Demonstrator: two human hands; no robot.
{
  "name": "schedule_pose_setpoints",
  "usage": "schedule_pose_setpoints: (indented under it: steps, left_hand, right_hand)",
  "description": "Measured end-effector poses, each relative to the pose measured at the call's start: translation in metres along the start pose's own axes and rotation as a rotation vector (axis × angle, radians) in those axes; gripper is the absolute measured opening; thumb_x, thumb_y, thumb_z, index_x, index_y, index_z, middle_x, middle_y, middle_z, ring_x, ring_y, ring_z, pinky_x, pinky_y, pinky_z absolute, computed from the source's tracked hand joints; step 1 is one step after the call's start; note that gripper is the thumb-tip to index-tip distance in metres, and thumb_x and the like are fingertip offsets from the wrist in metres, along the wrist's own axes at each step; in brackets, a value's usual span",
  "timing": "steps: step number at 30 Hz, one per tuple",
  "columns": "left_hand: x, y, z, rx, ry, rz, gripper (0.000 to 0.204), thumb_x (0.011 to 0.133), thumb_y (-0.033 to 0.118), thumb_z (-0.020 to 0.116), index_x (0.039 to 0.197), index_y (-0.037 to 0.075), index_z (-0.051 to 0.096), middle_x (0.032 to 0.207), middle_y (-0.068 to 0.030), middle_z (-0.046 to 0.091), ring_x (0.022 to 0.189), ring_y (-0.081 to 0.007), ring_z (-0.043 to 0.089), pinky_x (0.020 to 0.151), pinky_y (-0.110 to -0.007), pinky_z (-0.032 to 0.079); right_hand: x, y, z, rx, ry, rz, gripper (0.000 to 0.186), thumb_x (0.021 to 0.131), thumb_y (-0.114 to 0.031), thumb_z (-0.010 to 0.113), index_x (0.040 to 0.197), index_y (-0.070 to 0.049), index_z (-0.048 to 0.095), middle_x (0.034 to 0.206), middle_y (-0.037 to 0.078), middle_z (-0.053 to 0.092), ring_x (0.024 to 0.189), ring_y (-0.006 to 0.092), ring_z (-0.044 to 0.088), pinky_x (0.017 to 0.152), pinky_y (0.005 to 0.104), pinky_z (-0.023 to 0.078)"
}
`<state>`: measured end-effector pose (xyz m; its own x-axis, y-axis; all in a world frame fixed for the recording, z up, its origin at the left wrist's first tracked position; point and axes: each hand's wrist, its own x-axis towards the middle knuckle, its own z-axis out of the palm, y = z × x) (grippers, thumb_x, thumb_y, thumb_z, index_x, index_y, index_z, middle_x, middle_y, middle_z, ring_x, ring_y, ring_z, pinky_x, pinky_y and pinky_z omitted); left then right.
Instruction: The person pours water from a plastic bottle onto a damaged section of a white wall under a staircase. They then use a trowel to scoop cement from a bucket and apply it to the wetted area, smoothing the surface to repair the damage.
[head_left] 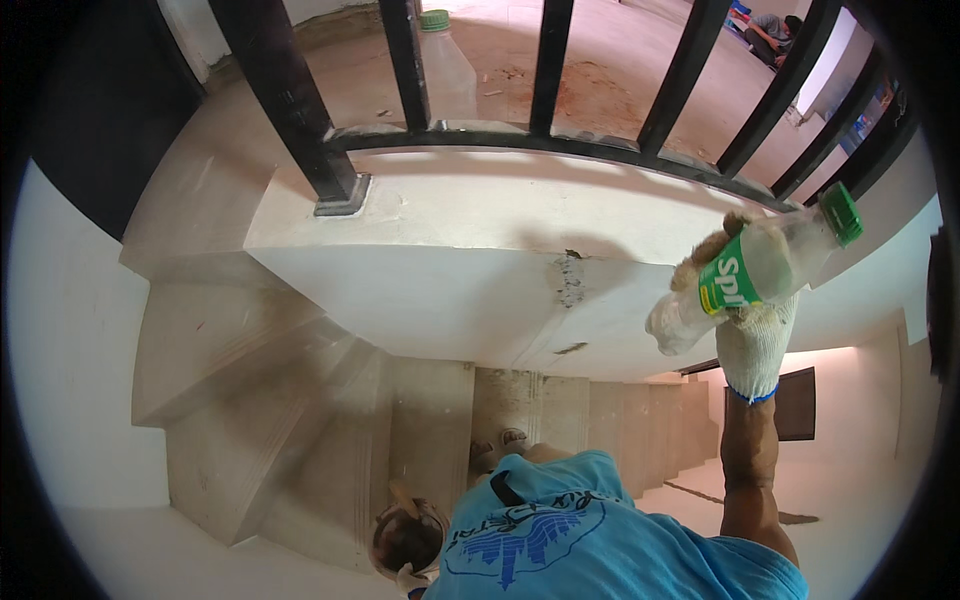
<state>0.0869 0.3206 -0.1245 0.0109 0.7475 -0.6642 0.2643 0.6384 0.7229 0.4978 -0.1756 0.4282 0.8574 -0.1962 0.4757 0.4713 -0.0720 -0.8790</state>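
Note:
My right hand [757, 340], in a white knitted glove with a blue cuff edge, grips a clear plastic bottle [785, 258]. The bottle has a green cap and a green label; it is tilted, cap to the upper right, just in front of the railing's low wall. Its contents look clear or absent; I cannot tell which. Low in the view my left hand [412, 578], also gloved, is closed at the rim of a small round bucket [440, 520]. Inside it is something dark brown, and a wooden handle [403, 500] sticks up. Most of the left hand is hidden.
A black metal railing [500, 138] stands on a white low wall [450, 225]. Behind it are another green-capped bottle [448, 75], a dusty floor with debris, and a seated person [772, 38] far off. Concrete stairs [430, 420] wind below; a dark door [110, 110] is at left.

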Motion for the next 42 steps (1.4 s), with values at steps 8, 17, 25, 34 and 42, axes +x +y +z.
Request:
schedule_pose_setpoints:
  steps: [8,17,25,34,42]
  left_hand:
    - [0.001,-0.005,-0.005,-0.012,0.044,-0.010,0.012,0.085,-0.002,0.064,0.096,-0.003,0.059,0.080,-0.0077,0.054,0.051,-0.0159,0.038,0.049,-0.037,0.030]
    - [0.002,-0.009,-0.008,-0.035,0.084,-0.034,0.028,0.081,-0.007,0.064,0.107,-0.004,0.059,0.084,-0.0101,0.058,0.051,-0.0158,0.044,0.047,-0.035,0.035]
    - [0.004,-0.019,-0.014,-0.121,-0.026,0.006,0.045,0.076,-0.008,0.062,0.121,-0.005,0.060,0.100,-0.0146,0.065,0.062,-0.0234,0.058,0.058,-0.038,0.048]
    - [-0.004,-0.012,-0.007,-0.139,0.007,-0.001,0.037,0.078,-0.002,0.064,0.114,-0.005,0.062,0.098,-0.0127,0.064,0.062,-0.0230,0.057,0.059,-0.038,0.048]
    - [-0.004,-0.001,0.000,-0.079,-0.063,0.002,0.034,0.078,0.000,0.064,0.113,-0.005,0.063,0.098,-0.0122,0.064,0.063,-0.0228,0.057,0.059,-0.037,0.048]
  right_hand:
    - [0.037,0.017,0.067,-0.029,0.013,-0.078,0.065,0.075,-0.006,0.092,0.132,0.002,0.061,0.120,0.011,0.072,0.110,0.0198,0.069,0.095,0.0356,0.058]
    - [0.075,0.025,0.161,-0.094,-0.186,-0.187,0.062,0.074,-0.009,0.089,0.130,-0.003,0.063,0.116,0.011,0.075,0.110,0.0213,0.072,0.096,0.0362,0.059]
    - [0.103,0.063,0.217,-0.154,-0.268,-0.310,0.061,0.076,-0.018,0.090,0.128,-0.002,0.063,0.113,0.015,0.075,0.106,0.0254,0.074,0.092,0.0377,0.058]
    - [0.103,0.076,0.253,-0.070,-0.244,-0.265,0.060,0.075,-0.016,0.088,0.128,-0.003,0.063,0.112,0.017,0.075,0.105,0.0297,0.074,0.092,0.0388,0.057]
    - [0.098,0.065,0.262,-0.123,-0.193,-0.267,0.055,0.077,-0.020,0.087,0.124,-0.004,0.063,0.107,0.020,0.074,0.101,0.0368,0.073,0.087,0.0426,0.058]
